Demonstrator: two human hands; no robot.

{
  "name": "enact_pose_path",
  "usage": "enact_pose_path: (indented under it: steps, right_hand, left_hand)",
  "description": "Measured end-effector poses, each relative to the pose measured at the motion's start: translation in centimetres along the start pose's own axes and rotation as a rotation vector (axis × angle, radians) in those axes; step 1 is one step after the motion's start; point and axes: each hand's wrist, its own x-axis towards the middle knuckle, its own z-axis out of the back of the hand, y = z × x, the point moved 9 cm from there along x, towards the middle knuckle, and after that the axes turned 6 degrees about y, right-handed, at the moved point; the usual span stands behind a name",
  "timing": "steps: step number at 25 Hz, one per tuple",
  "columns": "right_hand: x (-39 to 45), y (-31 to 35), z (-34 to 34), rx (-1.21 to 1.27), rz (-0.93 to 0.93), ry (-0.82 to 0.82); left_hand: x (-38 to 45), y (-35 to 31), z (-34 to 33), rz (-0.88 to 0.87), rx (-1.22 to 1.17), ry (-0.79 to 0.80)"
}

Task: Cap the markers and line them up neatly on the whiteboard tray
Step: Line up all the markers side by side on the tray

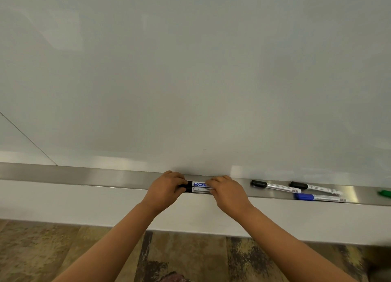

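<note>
Both hands were at the whiteboard tray (84, 174), mid-length, on its front edge. L hand (167, 187) had fingers curled over the black-capped ends of two markers (200, 187) lying side by side, parallel w/ the tray; the back one showed a blue label. R hand (227, 191) covered the opposite ends, fingers bent down over them. Both grips were pressing the pair together, one from each end.

Further along toward the tray's right end lay two black-capped markers (275, 186), (315, 188), slightly angled, capped ends pointing left, apart from each other. A blue-capped marker (320, 197) sat nearer the front edge, just beside them. A green item (385, 193) was cut off at the frame edge, so I couldn't tell what it was.
</note>
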Motion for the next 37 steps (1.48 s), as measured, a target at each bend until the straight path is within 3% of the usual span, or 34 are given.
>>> enact_pose_path:
  steps: [18,24,30,37]
  right_hand:
    - [-0.5,-0.8,-0.4,0.062,-0.083,0.026]
    - [-1.3,-2.6,1.1,0.212,-0.157,-0.082]
    - [-1.9,-5.2,1.2,0.329,-0.304,-0.095]
    - [-1.5,-4.9,0.8,0.321,-0.312,-0.058]
  left_hand:
    - [0.0,0.2,0.2,0.063,-0.056,0.025]
    - [-0.3,0.4,0.5,0.083,-0.069,-0.009]
    - [-0.6,2.2,0.9,0.303,-0.337,-0.117]
    - [-0.4,2.3,0.7,0.332,-0.355,-0.110]
